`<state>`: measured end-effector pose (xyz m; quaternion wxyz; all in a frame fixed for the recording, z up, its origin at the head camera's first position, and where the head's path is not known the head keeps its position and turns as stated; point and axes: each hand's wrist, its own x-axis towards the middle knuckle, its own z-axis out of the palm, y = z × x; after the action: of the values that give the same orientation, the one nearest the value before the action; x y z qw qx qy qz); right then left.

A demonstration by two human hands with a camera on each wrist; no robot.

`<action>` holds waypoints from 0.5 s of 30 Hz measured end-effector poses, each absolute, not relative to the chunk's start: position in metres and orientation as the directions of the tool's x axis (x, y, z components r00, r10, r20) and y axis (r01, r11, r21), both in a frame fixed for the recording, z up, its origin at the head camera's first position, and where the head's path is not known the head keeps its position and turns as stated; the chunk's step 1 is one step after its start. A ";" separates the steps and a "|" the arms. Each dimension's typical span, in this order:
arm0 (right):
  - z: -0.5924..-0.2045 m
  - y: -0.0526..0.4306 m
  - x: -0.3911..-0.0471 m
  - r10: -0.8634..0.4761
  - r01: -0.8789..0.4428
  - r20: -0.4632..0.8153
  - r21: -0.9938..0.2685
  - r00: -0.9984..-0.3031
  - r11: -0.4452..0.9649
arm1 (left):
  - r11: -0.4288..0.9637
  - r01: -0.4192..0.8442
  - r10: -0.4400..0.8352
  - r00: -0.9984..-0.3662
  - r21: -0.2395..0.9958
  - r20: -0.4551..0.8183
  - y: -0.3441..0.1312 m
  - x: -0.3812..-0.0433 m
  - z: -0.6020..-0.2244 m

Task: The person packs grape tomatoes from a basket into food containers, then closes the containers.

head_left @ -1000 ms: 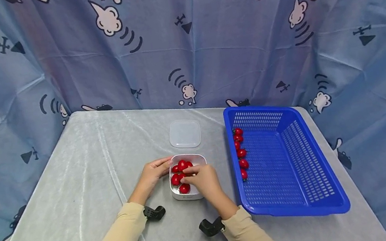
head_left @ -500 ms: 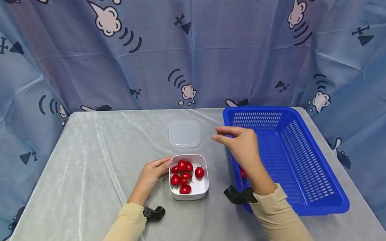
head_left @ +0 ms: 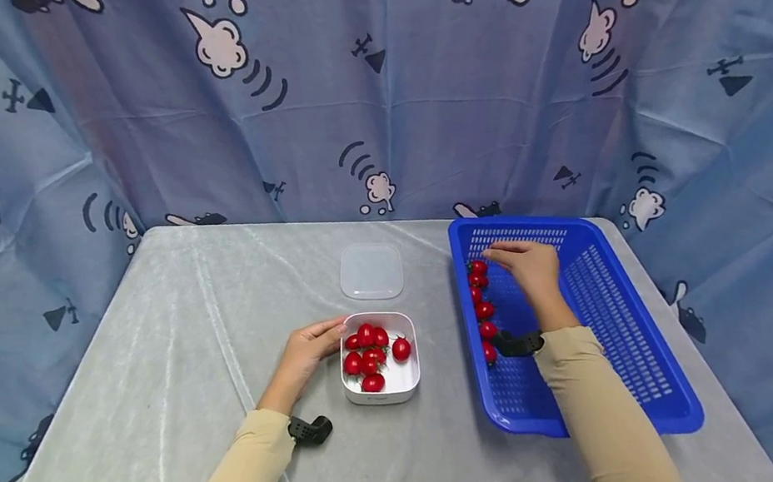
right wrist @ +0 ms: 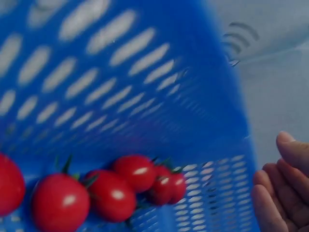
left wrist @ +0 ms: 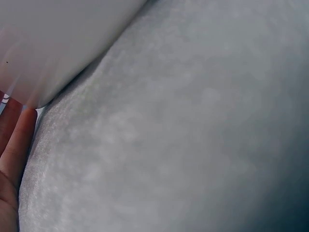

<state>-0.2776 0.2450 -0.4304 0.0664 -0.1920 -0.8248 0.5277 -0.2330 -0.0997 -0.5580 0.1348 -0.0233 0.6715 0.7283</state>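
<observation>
A small white square box (head_left: 387,397) holds several red cherry tomatoes (head_left: 366,334). My left hand (head_left: 302,360) rests against the box's back left corner; in the left wrist view its fingers (left wrist: 21,140) lie straight along the box's wall. Over the far part of a blue basket (head_left: 485,394) hovers my right hand (head_left: 531,269), with nothing seen between thumb and fingers. More cherry tomatoes (head_left: 484,310) stand in a row along the basket's left wall, just left of that hand. In the right wrist view, the tomatoes (right wrist: 61,203) show green stems, apart from the fingers (right wrist: 270,208).
A clear, flat square lid (head_left: 371,271) lies behind the box. Grey cloth (head_left: 153,396) covers the table, and a blue patterned curtain (head_left: 306,119) hangs behind it. The basket has raised, slotted walls and stands near the table's right edge.
My right hand has left the box, where a lone tomato now lies at the right side, and has moved right over the basket. The left hand stays at the box.
</observation>
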 end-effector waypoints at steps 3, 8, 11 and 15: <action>-0.441 0.250 -0.286 0.400 0.273 -0.117 -0.893 -0.909 0.359 | -0.064 -0.230 0.158 -0.963 0.971 -0.218 -0.100 -0.233 -0.558; -0.457 0.255 -0.297 0.421 0.307 -0.144 -0.884 -0.896 0.352 | -0.060 -0.233 0.166 -0.961 0.971 -0.220 -0.099 -0.232 -0.558; -0.465 0.256 -0.302 0.435 0.324 -0.162 -0.887 -0.886 0.329 | -0.065 -0.235 0.172 -0.960 0.970 -0.222 -0.098 -0.232 -0.557; -0.474 0.256 -0.307 0.456 0.341 -0.179 -0.890 -0.872 0.302 | -0.074 -0.227 0.160 -0.964 0.971 -0.213 -0.098 -0.232 -0.557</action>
<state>-0.3072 0.2556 -0.4735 0.0536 -0.2472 -0.8051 0.5365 -0.2319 -0.0978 -0.5572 0.1321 -0.0248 0.6677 0.7322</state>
